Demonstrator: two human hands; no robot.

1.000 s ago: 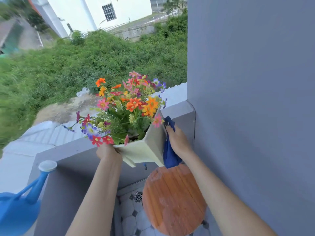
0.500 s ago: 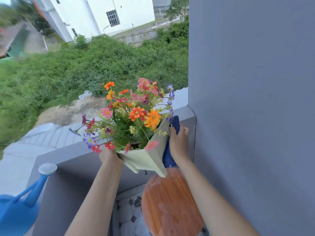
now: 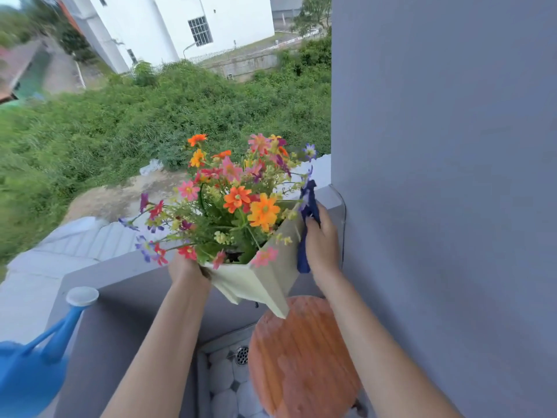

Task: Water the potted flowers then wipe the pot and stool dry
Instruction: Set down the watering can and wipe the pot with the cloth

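Note:
A pale square pot [image 3: 265,282] full of orange, pink and purple flowers [image 3: 238,194] hangs tilted in the air above a round wooden stool [image 3: 301,357]. My left hand [image 3: 187,271] grips the pot's left corner. My right hand [image 3: 321,245] presses a dark blue cloth [image 3: 306,233] flat against the pot's right side. The stool top shows pale wet patches. The pot's lowest corner hangs just over the stool's far edge, apart from it.
A blue watering can [image 3: 33,369] rests on the grey parapet [image 3: 120,300] at lower left. A grey wall [image 3: 437,191] rises close on the right. Tiled floor with a drain [image 3: 242,355] lies below. Beyond the parapet the ground drops to bushes and a white building.
The pot has been lifted higher and turned a little upright. My right hand with the cloth has slid up along the pot's right side.

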